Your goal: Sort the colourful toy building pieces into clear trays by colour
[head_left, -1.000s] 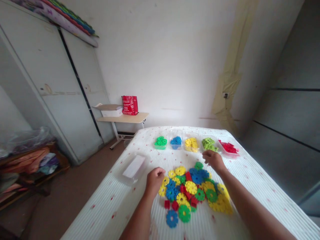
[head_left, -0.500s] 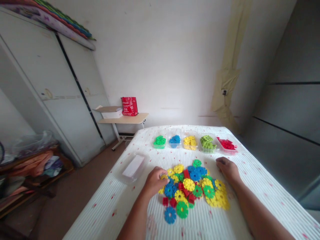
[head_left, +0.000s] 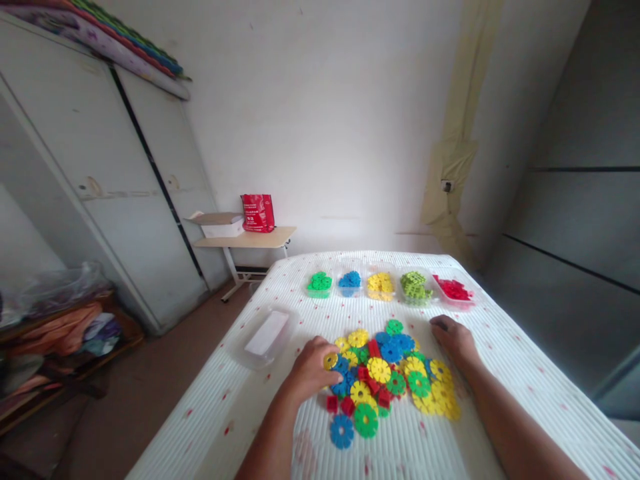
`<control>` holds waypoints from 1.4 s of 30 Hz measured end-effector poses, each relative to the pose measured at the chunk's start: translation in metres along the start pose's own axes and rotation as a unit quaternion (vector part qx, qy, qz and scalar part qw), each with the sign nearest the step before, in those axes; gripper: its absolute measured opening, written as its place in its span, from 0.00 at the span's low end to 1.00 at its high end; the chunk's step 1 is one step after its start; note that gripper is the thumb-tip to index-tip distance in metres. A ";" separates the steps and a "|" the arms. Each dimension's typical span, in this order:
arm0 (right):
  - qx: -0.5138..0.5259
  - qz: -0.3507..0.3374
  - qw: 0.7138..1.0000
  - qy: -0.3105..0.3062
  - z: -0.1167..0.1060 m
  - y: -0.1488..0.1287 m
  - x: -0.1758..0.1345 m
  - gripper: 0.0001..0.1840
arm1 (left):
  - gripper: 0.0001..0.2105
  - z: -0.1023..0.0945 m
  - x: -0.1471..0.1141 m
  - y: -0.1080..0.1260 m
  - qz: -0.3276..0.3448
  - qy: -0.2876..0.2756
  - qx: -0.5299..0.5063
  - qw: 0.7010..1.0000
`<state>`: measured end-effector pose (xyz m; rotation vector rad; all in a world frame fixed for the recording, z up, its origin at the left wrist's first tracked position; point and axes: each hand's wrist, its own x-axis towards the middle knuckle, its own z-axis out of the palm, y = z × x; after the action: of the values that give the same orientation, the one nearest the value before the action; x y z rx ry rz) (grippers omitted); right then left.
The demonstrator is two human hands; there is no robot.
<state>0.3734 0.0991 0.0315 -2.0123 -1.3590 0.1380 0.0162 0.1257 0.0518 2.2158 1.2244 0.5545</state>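
A loose pile of plastic snowflake discs, yellow (head_left: pixel 379 369), blue (head_left: pixel 341 431) and green (head_left: pixel 366 420), lies on the table with small red blocks (head_left: pixel 347 405) mixed in. My left hand (head_left: pixel 311 368) is at the pile's left edge. Its thumb and fingers are apart and curve around a yellow disc (head_left: pixel 331 361), with blue discs beside them; no firm grip shows. To the right of the pile, my right hand (head_left: pixel 456 340) rests low over the table. Its fingers are curled together, and their undersides are hidden.
Clear tubs stand in a row behind the pile, with green pieces (head_left: pixel 319 283), blue pieces (head_left: pixel 350 279), yellow pieces (head_left: pixel 381 283), light green pieces (head_left: pixel 415 285) and red pieces (head_left: pixel 453 289). A clear lid-like tray (head_left: pixel 287 335) lies at left. A red bag (head_left: pixel 258 213) sits on a side table.
My left hand has shifted slightly right onto the pile's edge, its thumb and fingers now spread around a yellow disc. My right hand has barely moved.
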 end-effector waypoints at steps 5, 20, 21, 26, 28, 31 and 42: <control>-0.004 0.003 1.000 -0.002 0.001 0.001 0.001 0.15 | 0.22 0.000 0.000 0.001 -0.002 0.005 0.002 1.000; -0.006 -0.006 1.000 -0.006 0.000 0.001 0.000 0.15 | 0.20 0.003 0.002 -0.005 0.010 0.015 -0.033 0.999; -0.006 -0.005 1.000 -0.007 0.000 0.001 0.000 0.15 | 0.20 0.003 0.002 -0.006 0.009 0.016 -0.036 0.999; -0.010 -0.009 1.000 0.006 -0.001 -0.001 -0.001 0.15 | 0.18 0.003 0.003 -0.011 0.008 0.017 -0.051 0.999; -0.009 -0.009 1.000 0.004 -0.001 -0.001 -0.001 0.15 | 0.17 0.003 0.003 -0.014 0.007 0.022 -0.056 0.998; -0.008 -0.007 1.000 -0.002 -0.001 -0.001 -0.001 0.14 | 0.16 0.002 0.003 -0.014 0.001 0.026 -0.062 0.998; -0.004 -0.008 1.000 0.006 0.001 0.002 0.000 0.14 | 0.15 0.003 0.003 -0.015 -0.004 0.030 -0.071 0.997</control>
<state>0.3750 0.0996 0.0294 -2.0048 -1.3701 0.1117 0.0098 0.1343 0.0406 2.0875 1.1855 0.6865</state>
